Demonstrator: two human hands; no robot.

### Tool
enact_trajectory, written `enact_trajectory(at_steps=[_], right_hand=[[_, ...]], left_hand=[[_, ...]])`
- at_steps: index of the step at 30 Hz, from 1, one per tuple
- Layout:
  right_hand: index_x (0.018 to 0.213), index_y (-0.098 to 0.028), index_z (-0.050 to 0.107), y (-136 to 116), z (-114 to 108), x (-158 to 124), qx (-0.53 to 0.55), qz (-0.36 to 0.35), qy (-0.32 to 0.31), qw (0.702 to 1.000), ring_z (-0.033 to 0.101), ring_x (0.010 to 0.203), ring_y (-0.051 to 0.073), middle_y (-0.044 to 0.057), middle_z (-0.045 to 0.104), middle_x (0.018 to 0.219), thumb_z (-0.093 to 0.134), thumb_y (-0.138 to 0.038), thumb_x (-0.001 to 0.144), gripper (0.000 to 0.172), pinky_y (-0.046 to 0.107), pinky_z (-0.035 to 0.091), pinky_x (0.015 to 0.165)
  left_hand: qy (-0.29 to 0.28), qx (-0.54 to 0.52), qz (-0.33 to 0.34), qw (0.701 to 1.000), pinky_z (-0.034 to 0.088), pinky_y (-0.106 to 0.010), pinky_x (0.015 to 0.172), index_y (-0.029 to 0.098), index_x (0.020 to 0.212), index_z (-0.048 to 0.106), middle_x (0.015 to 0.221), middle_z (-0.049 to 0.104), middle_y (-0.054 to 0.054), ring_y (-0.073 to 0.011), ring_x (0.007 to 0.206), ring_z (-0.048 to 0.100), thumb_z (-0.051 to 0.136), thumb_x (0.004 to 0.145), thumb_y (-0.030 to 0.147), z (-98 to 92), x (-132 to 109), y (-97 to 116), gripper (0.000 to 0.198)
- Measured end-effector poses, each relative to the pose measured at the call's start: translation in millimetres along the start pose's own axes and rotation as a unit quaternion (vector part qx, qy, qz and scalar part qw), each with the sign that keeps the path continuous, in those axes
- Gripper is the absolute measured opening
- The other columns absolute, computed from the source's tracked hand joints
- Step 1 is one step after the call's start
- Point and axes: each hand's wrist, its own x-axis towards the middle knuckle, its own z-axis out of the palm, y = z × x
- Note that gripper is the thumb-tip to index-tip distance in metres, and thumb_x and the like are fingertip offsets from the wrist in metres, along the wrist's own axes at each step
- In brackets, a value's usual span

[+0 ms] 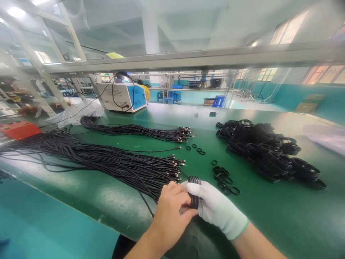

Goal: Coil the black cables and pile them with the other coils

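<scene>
A small coil of black cable stands upright between my hands, low over the near part of the green table. Gripping the coil from the right is my right hand, in a white glove with its thumb over the top. My left hand, bare, has its bent fingers closed on the coil's left side; the fingertips are partly hidden. Just left of the hands lies a thick bundle of black cables with metal plug ends. To their right are several loose black rings.
A second cable bundle lies farther back. At the right is a heap of coiled black cables, with a clear plastic sheet beyond it. A white and blue machine stands at the back, and a red box at the left edge.
</scene>
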Motion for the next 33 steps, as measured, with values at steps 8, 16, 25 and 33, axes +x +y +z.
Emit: enact_trajectory(at_steps=[8, 16, 25, 33], right_hand=[[0.093, -0.01, 0.058, -3.5, -10.1, -15.8, -0.039, 0.086, -0.019, 0.995, 0.061, 0.071, 0.017, 0.009, 0.059, 0.085, 0.065, -0.03, 0.076, 0.026, 0.032, 0.055, 0.057], [0.086, -0.009, 0.06, 10.0, -13.7, -9.9, -0.07, 0.097, -0.031, 0.992, 0.056, 0.059, 0.011, 0.006, 0.055, 0.078, 0.073, -0.028, 0.066, 0.03, 0.021, 0.053, 0.043], [0.075, -0.008, 0.059, 4.8, -11.9, -9.8, -0.087, 0.092, 0.025, 0.992, 0.052, 0.047, 0.008, 0.005, 0.057, 0.071, 0.064, -0.019, 0.064, 0.016, 0.018, 0.047, 0.035], [0.1, -0.011, 0.058, -15.3, -8.7, -29.0, -0.093, 0.107, -0.105, 0.984, 0.06, 0.076, 0.013, 0.005, 0.061, 0.092, 0.067, -0.025, 0.077, 0.028, 0.024, 0.052, 0.062]], left_hand=[[-0.049, -0.153, -0.092, 0.983, 0.04, -0.022, 0.058, 0.021, 0.092, 0.059, 0.073, 0.057, 0.004, -0.0117, 0.064, 0.05, 0.052, 0.075, 0.019, -23.8, 23.4, -12.1, 0.018], [-0.001, -0.074, -0.07, 0.995, 0.04, -0.02, 0.054, 0.02, 0.069, 0.058, 0.063, 0.06, 0.004, -0.0121, 0.06, 0.054, 0.048, 0.07, 0.01, -0.7, 27.1, -16.2, 0.014], [-0.032, -0.051, -0.041, 0.997, 0.041, -0.022, 0.063, 0.019, 0.074, 0.063, 0.072, 0.062, 0.001, -0.013, 0.066, 0.055, 0.047, 0.072, 0.007, -5.9, 33.4, -16.5, 0.02], [-0.186, -0.115, -0.024, 0.975, 0.039, -0.022, 0.058, 0.016, 0.076, 0.06, 0.066, 0.057, 0.003, -0.0116, 0.061, 0.051, 0.051, 0.078, 0.023, -8.2, 102.4, -15.7, 0.012]])
